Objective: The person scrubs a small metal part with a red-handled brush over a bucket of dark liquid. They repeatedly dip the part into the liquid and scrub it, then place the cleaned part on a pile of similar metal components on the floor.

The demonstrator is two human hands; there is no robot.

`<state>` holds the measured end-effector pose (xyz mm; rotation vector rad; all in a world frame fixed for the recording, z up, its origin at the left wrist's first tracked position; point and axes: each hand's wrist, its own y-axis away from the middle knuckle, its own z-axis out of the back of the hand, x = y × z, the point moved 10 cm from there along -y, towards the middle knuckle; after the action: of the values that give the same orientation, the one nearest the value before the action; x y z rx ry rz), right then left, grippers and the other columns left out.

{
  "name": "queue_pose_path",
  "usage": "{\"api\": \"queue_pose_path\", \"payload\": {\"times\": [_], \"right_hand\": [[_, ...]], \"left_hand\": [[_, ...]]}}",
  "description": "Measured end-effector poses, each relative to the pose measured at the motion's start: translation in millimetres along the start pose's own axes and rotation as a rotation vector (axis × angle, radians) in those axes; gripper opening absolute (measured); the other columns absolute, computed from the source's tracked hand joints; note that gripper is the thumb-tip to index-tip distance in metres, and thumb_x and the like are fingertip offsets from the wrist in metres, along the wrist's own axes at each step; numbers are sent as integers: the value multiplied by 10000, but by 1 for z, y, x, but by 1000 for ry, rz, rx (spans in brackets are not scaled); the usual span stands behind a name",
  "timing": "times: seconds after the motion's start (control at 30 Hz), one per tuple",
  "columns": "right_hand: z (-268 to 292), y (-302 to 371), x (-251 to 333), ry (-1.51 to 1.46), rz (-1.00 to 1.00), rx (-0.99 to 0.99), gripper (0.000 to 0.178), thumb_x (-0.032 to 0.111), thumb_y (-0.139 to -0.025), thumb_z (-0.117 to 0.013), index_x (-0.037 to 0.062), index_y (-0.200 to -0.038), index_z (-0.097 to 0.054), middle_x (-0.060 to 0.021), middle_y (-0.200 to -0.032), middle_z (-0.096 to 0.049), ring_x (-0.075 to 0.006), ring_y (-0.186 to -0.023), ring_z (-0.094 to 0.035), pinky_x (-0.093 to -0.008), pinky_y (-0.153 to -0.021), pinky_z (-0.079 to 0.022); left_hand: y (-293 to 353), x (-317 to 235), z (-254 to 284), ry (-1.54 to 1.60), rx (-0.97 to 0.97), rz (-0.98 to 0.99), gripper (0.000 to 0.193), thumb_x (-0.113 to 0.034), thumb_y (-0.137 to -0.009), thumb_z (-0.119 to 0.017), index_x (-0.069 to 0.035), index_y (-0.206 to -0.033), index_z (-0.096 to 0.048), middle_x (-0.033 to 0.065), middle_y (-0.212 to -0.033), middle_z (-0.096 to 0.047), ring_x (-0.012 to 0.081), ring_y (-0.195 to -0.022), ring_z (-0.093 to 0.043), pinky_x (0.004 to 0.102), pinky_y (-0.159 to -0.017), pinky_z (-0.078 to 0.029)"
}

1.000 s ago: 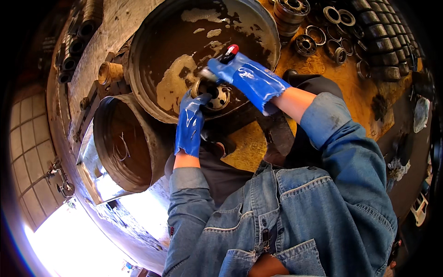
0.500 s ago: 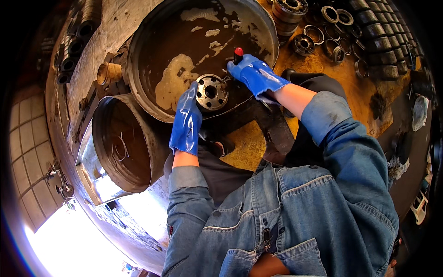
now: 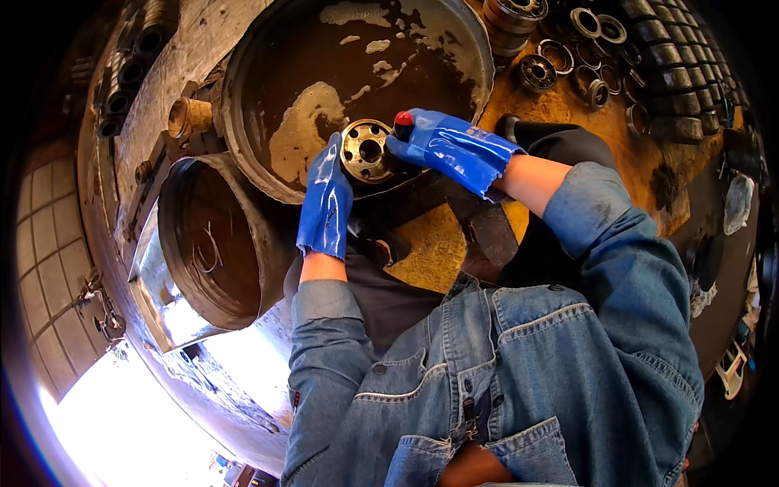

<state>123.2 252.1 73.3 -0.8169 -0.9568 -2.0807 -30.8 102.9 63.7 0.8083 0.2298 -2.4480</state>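
Note:
My left hand (image 3: pixel 326 199), in a blue rubber glove, is closed on the left edge of a round metal flange (image 3: pixel 352 151) with a centre bore and a ring of holes. The flange is held up over the near rim of a wide basin (image 3: pixel 237 154) of brown liquid with patches of foam. In a matching glove, my right hand (image 3: pixel 454 148) grips a tool with a red-ended black handle (image 3: pixel 403 119) against the flange's right side. The tool's working end is hidden behind the glove and flange.
A smaller open drum (image 3: pixel 258 235) with a bent wire inside stands at the near left. Several metal rings (image 3: pixel 586 23) and a holed disc (image 3: pixel 537 73) lie on the yellow-brown floor at the far right, beside stacked dark cylindrical parts (image 3: pixel 669 77). A rusty cup-shaped piece (image 3: pixel 190 118) sits left of the basin.
My right hand has come left and slightly down with the tool, right up to the flange. The flange has tilted a little, and its face now catches more light.

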Motion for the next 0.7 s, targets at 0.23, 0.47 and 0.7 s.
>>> {"api": "queue_pose_path", "payload": {"times": [0.23, 0.47, 0.7], "right_hand": [[-8, -40, 42, -202, 304, 208, 335, 349, -1003, -566, 102, -788, -635, -9, -667, -544, -151, -642, -496, -365, -633, -460], [-8, -60, 11, -114, 146, 80, 394, 429, -1009, -565, 78, -952, -736, -95, -871, -756, -223, -780, -697, -395, -775, -558], [15, -5, 1, 91, -94, 84, 480, 503, -926, -650, 49, -1045, -751, -212, -992, -761, -392, -902, -724, -444, -852, -581]], "left_hand": [[-6, 31, -19, 197, 76, 165, 348, -89, -1110, -448, 3, -1400, -618, 246, -1300, -695, 308, -1189, -686, 378, -1033, -527], [-10, 10, -12, 150, 60, 120, 346, -146, -1113, -475, 16, -1376, -631, 231, -1288, -704, 288, -1171, -692, 379, -1016, -537], [-3, -19, 6, -26, 79, 22, 361, -204, -1117, -502, 30, -1352, -643, 217, -1276, -713, 268, -1153, -697, 380, -999, -546]]}}
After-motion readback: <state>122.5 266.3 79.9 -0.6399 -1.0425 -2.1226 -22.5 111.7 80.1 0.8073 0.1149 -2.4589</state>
